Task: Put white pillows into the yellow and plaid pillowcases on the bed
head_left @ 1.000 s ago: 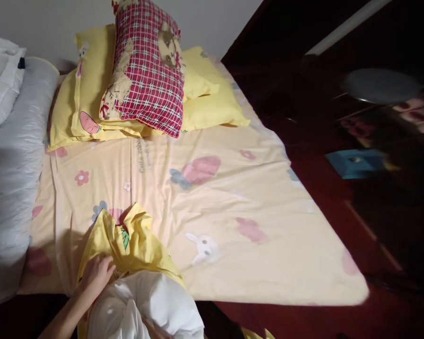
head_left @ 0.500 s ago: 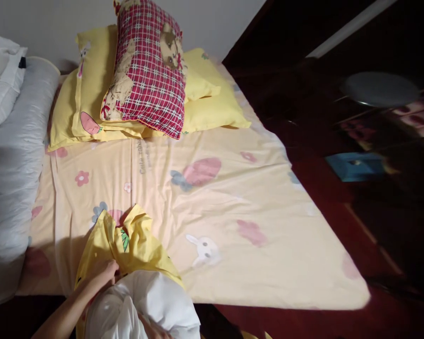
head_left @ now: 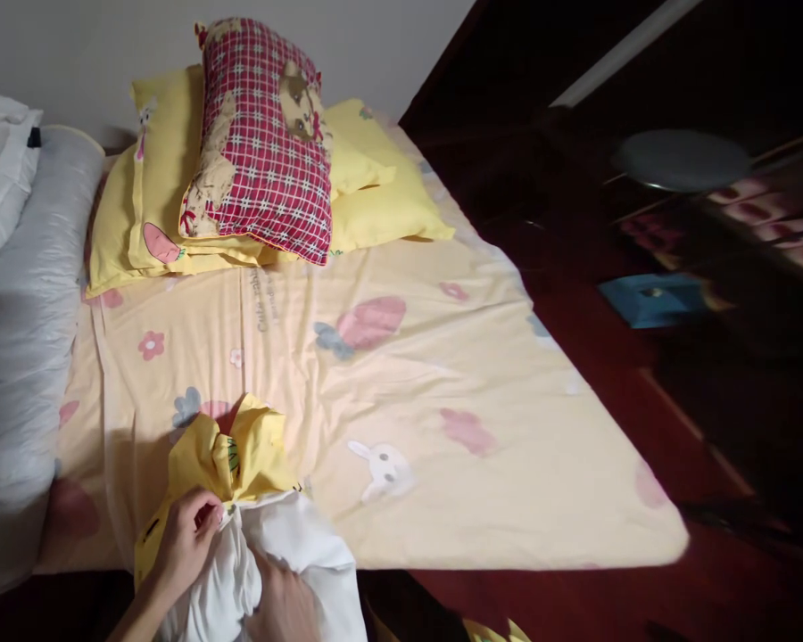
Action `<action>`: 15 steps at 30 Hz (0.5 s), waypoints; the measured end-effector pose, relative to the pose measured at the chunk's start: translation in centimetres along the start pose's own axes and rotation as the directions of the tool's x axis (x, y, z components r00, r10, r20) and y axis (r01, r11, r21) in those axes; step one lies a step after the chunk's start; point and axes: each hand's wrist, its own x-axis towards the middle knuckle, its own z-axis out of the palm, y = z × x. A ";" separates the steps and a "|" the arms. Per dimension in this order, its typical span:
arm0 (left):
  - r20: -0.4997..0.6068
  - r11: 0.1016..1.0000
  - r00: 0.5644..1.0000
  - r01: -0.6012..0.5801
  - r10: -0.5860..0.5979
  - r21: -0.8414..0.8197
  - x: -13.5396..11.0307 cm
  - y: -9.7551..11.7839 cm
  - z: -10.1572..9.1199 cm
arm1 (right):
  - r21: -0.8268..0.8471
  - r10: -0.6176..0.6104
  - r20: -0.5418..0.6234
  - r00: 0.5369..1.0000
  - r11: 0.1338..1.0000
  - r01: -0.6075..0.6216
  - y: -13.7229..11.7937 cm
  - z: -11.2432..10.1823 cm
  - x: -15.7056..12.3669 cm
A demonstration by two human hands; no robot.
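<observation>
A yellow pillowcase (head_left: 260, 446) lies bunched at the near edge of the bed, its closed end toward the pillows. A soft white pillow (head_left: 321, 544) is partly inside its mouth, the rest bulging out toward me. My left hand (head_left: 191, 535) pinches the case's edge where yellow cloth meets white. On the white pillow's near side, my right hand (head_left: 285, 602) presses into a deep fold with its fingers curled against the fabric; the fingertips are hidden and the hand is slightly blurred.
The bed has a peach printed sheet (head_left: 509, 508). A red plaid cushion (head_left: 260, 152) rests on yellow pillows (head_left: 388, 214) by the wall. A grey padded roll (head_left: 20, 383) lines the left side. On the right are a round stool (head_left: 682, 160) and a blue box (head_left: 656, 299).
My right hand has moved up and farther into the white pillow. My left hand has shifted to the case's opening, and more white fabric shows there. The view has shifted slightly.
</observation>
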 end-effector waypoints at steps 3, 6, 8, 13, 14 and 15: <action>-0.068 0.996 0.994 -0.083 0.085 0.033 0.1 1.7 0.2 | 0.002 -0.013 -0.040 0.999 1.000 0.013 -1.0 0.7 2.3; -0.138 0.982 0.976 -0.152 0.166 0.108 0.6 2.5 0.9 | -0.022 -0.035 -0.081 0.996 0.999 0.033 -2.8 1.5 4.8; -0.212 0.974 0.959 -0.155 0.189 0.167 1.0 2.1 1.4 | -0.021 -0.048 -0.107 0.993 0.999 0.046 -3.8 1.6 6.1; -0.394 0.962 0.899 -0.090 0.190 0.257 2.1 -0.3 0.8 | 0.015 -0.284 -0.087 0.955 0.958 0.286 -1.5 -1.1 3.8; -0.397 0.960 0.897 -0.089 0.194 0.266 2.2 -0.7 0.4 | 0.003 -0.365 -0.115 0.924 0.930 0.368 -0.3 -1.8 2.6; -0.396 0.956 0.896 -0.092 0.202 0.279 2.4 -0.9 0.0 | -0.025 -0.423 -0.159 0.892 0.905 0.425 0.9 -2.5 1.5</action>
